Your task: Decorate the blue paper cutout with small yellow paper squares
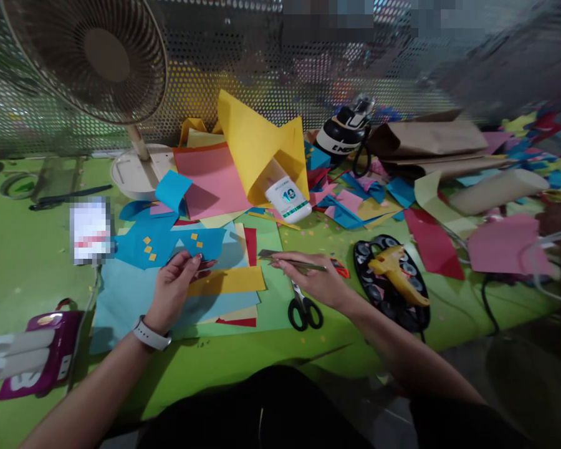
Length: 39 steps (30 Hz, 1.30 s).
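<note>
My left hand (183, 279) pinches the lower edge of a blue paper piece (210, 242) that bears small yellow squares. Just left of it is another blue paper piece (135, 243), also with yellow squares on it. Beneath lie a yellow paper strip (229, 280) and stacked light blue sheets (131, 305). My right hand (308, 274) is closed around slim metal tweezers (303, 264), their tip pointing left above the green sheet, apart from the blue piece. Black-handled scissors (303, 310) rest on the table below my right hand.
A glue gun (393, 268) lies on a black tray at right. Behind the sheets are a white glue bottle (287, 198), folded yellow card (262, 143), a black bottle (341, 134) and paper scraps. A fan (107, 56), phone (91, 231) and purple case (47, 349) stand left.
</note>
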Available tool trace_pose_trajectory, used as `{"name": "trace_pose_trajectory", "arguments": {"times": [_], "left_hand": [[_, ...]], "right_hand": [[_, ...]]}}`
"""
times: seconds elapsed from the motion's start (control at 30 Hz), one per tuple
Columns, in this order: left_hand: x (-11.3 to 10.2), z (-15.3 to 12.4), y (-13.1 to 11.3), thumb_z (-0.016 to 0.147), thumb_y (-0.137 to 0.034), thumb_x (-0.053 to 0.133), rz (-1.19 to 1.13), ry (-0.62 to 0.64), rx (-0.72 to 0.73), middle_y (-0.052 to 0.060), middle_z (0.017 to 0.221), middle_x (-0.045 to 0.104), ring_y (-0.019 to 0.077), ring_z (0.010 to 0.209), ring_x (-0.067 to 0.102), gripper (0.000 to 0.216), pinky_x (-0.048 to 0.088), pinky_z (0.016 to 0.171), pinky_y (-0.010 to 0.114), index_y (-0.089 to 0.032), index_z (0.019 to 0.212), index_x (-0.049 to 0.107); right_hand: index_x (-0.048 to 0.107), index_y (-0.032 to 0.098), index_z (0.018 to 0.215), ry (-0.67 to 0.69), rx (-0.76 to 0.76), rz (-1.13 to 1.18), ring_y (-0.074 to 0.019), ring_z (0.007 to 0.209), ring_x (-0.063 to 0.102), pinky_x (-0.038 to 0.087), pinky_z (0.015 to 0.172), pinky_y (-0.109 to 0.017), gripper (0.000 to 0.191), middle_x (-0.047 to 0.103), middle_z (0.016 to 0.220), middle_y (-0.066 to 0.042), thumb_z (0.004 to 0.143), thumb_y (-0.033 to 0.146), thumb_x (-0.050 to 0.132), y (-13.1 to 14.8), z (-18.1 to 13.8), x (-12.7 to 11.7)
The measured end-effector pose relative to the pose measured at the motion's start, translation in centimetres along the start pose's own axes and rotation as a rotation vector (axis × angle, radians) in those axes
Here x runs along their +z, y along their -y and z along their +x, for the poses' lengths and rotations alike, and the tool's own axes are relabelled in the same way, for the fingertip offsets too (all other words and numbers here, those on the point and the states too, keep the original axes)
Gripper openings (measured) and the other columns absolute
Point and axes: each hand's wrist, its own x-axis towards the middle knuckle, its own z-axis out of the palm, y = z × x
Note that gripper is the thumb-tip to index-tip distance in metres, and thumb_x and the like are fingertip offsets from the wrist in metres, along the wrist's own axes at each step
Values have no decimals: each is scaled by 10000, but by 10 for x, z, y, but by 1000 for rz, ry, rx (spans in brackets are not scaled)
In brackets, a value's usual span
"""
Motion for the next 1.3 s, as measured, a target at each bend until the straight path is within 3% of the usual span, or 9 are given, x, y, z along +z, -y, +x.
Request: {"name": "trace_pose_trajectory", "arguments": {"times": [0.4, 0.57, 0.97, 1.3], "left_hand": [[0, -1, -1, 694, -375, 811, -1, 0, 1, 8, 832, 709, 200, 817, 731, 293, 579, 736, 299, -178, 820, 634], [2, -2, -2, 691, -384, 811, 13, -10, -10, 18, 826, 708, 214, 838, 730, 299, 575, 747, 311, -178, 810, 631], [1, -1, -2, 699, -378, 810, -13, 5, -13, 5, 829, 702, 196, 816, 729, 289, 575, 735, 287, -176, 804, 632], [3, -2, -4, 668, -379, 830, -15, -28, -29, 1, 802, 694, 199, 787, 728, 322, 575, 719, 286, -177, 805, 620]], "right_hand": [[732, 219, 982, -53, 16, -36, -212, 878, 735, 620, 777, -325, 203, 766, 959, -43, 875, 320, 592, 0, -6, -2], [736, 228, 1010, -29, -61, -118, -201, 890, 732, 607, 818, -324, 222, 762, 991, -35, 887, 300, 566, 0, -8, 1], [727, 250, 1059, -26, -257, -231, -176, 799, 739, 597, 745, -279, 255, 766, 960, -34, 893, 255, 533, 1, -11, 3], [714, 249, 1099, 4, -251, -234, -155, 761, 731, 591, 740, -263, 274, 763, 981, -28, 907, 238, 520, 3, -12, 3]]}}
